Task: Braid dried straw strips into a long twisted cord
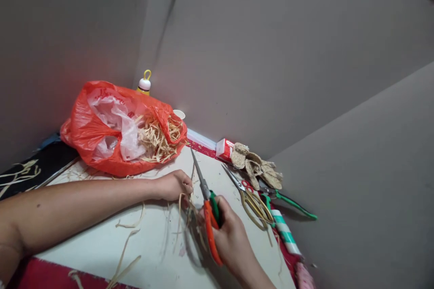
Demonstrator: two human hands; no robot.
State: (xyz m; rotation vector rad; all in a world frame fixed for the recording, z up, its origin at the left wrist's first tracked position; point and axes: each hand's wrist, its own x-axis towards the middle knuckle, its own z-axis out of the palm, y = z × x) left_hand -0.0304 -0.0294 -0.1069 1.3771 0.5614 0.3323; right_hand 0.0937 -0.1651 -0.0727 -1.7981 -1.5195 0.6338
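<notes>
My left hand [173, 185] is closed in a pinch on thin, pale dried-fibre strands [181, 203], which hang from its fingers over the white board [159, 248]. My right hand [230, 239] grips a pair of scissors [207, 221] with orange and green handles. Their long blades point up and away, just to the right of my left fingers; whether the blades are parted I cannot tell. Behind my left hand lies a red plastic bag [81, 140], its mouth showing a heap of similar strands [158, 137] and some clear plastic.
Gold-handled scissors [252, 203], green-handled pliers [294, 205], woven fibre pieces [254, 165], a red-and-white box [224, 149] and a striped roll [286, 232] line the right edge. A yellow-looped bottle [144, 83] and white cup [179, 114] stand behind the bag. Grey walls [237, 54] enclose the back.
</notes>
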